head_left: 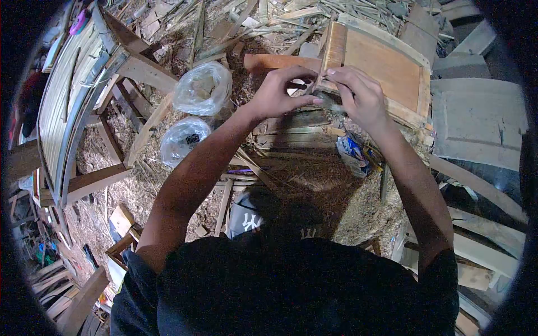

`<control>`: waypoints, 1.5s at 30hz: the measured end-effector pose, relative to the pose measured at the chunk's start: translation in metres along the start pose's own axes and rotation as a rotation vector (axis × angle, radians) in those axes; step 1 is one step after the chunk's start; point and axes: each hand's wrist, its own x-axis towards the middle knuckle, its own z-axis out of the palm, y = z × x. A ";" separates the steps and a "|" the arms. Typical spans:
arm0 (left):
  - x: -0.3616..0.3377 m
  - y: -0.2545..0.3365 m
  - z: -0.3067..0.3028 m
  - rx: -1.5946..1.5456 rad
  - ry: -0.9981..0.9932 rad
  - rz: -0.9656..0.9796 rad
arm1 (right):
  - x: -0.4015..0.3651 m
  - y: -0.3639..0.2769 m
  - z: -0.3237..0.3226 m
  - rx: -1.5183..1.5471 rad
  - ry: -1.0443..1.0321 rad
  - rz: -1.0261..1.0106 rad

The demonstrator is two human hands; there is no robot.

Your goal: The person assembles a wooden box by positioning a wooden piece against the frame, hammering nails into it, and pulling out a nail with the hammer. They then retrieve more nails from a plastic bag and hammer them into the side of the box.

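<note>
A wooden panel piece (386,61) with a pale frame and an orange-brown centre lies in front of me, a varnished wooden strip (335,47) along its left edge. My left hand (280,92) is at the near end of that strip, thumb and fingers curled toward each other around something small and dark. My right hand (360,96) meets it from the other side, fingertips pinched at the strip's near corner. What the fingertips hold is too small to make out. Left of the strip, behind my left hand, is an orange-brown curved wooden piece (263,61).
Two clear plastic-wrapped rolls (203,87) (185,140) stand to the left, beside a slatted wooden frame (70,106). A blue crumpled packet (353,154) lies below my right hand. Wood offcuts and shavings cover the floor; grey boards (476,120) lie at right.
</note>
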 end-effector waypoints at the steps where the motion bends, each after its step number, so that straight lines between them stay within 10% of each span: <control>1: -0.001 0.002 -0.001 -0.022 0.050 0.027 | 0.000 -0.001 0.000 0.006 0.007 0.003; 17: 0.030 0.012 -0.005 0.151 0.187 0.409 | 0.007 -0.010 -0.007 0.034 0.025 -0.017; 45: 0.031 0.013 0.001 0.216 0.170 0.391 | 0.004 -0.004 -0.011 0.048 0.012 -0.007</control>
